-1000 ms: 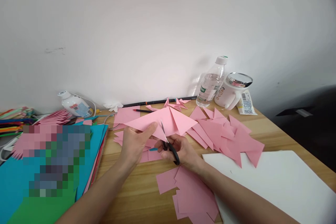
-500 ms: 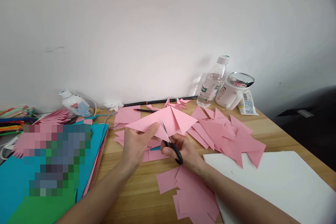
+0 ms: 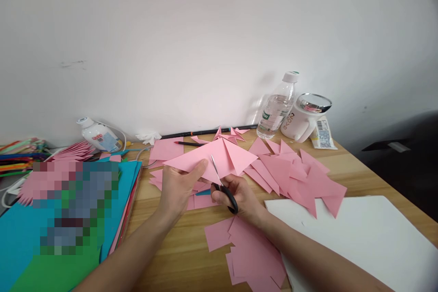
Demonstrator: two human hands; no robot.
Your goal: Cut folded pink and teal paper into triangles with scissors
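Holding a folded pink paper sheet (image 3: 212, 159) above the light wooden tabletop (image 3: 178, 246), the left hand (image 3: 178, 187) pinches its near edge, thumb on top and fingers beneath. The right hand (image 3: 239, 198) is closed through the handles of black-handled scissors (image 3: 222, 187); the blades point upward into the sheet's near edge, slightly parted, with the paper between them.

Handling assessment: the sheet appears thin, light and limp, prone to creasing or tearing under force. It is judged best supported close beside the cut line, as the left grip does, so the edge stays taut against the blades. The thumb lies near the blade, which is a hazard.

Surroundings: loose pink paper triangles (image 3: 294, 178) lie scattered to the right, and pink paper squares (image 3: 246, 246) lie below the right wrist. A large white sheet (image 3: 359, 242) covers the near right corner. A stack of blue and green coloured card (image 3: 51, 255) occupies the left, partly blurred. At the back stand a clear plastic water bottle (image 3: 276, 108), a white mug with a shiny lid (image 3: 303, 118) and a white glue bottle lying on its side (image 3: 97, 136). A red pencil (image 3: 186, 144) rests behind the sheet. Scraps beneath the hands crowd the working area, though nothing blocks the scissors directly.
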